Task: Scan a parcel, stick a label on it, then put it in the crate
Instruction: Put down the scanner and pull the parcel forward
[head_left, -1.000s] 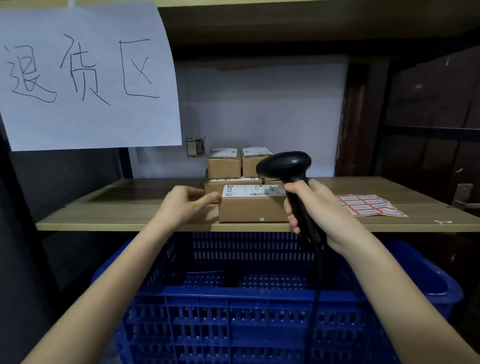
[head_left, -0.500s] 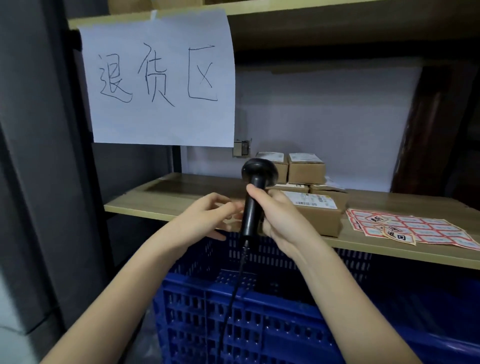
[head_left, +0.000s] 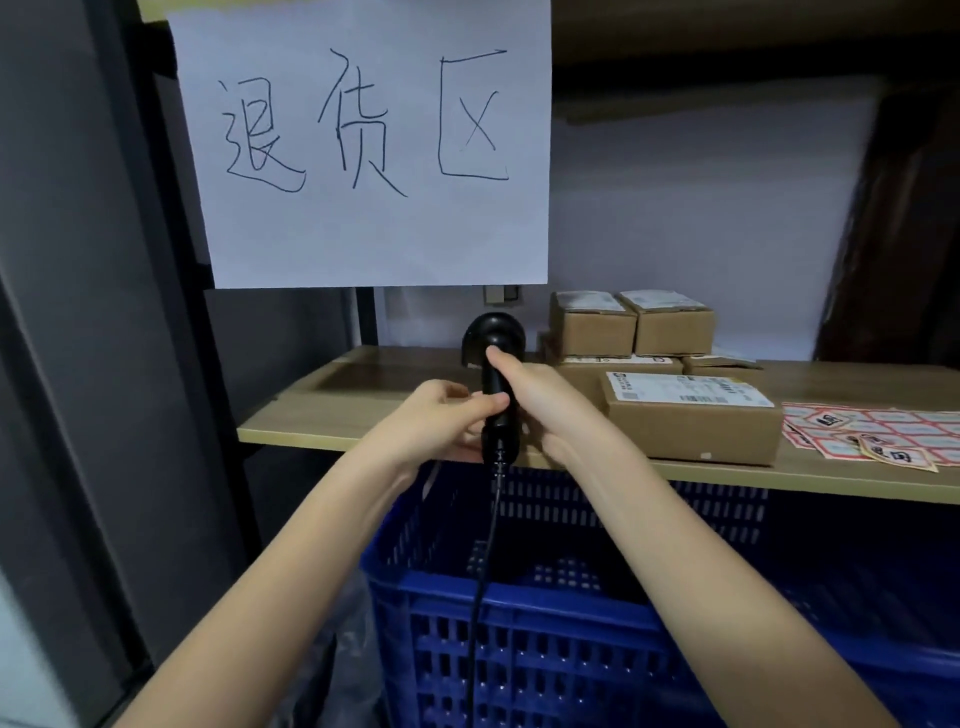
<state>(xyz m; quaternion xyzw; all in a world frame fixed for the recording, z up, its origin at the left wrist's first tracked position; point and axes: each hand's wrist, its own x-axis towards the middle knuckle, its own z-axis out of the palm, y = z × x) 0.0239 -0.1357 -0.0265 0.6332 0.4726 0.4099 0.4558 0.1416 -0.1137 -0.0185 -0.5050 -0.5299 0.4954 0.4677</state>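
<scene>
A black handheld scanner (head_left: 493, 345) stands upright over the left part of the wooden shelf (head_left: 363, 410), its cable hanging down into the blue crate (head_left: 545, 623). My right hand (head_left: 550, 405) grips its handle, and my left hand (head_left: 441, 421) holds the handle from the left with thumb and fingers. A brown cardboard parcel (head_left: 691, 431) with a white shipping label on top lies on the shelf just right of my right hand, untouched. A sheet of red-edged labels (head_left: 872, 431) lies at the shelf's right end.
Several smaller cardboard boxes (head_left: 628, 327) are stacked behind the parcel. A large white paper sign (head_left: 363, 145) with handwritten characters hangs from the upper shelf. A dark rack post (head_left: 171, 312) stands at the left. The crate sits under the shelf's front edge.
My view has swung left. My right hand carried the scanner leftward away from the parcel, and my left hand left the parcel's side and took hold of the scanner's handle.
</scene>
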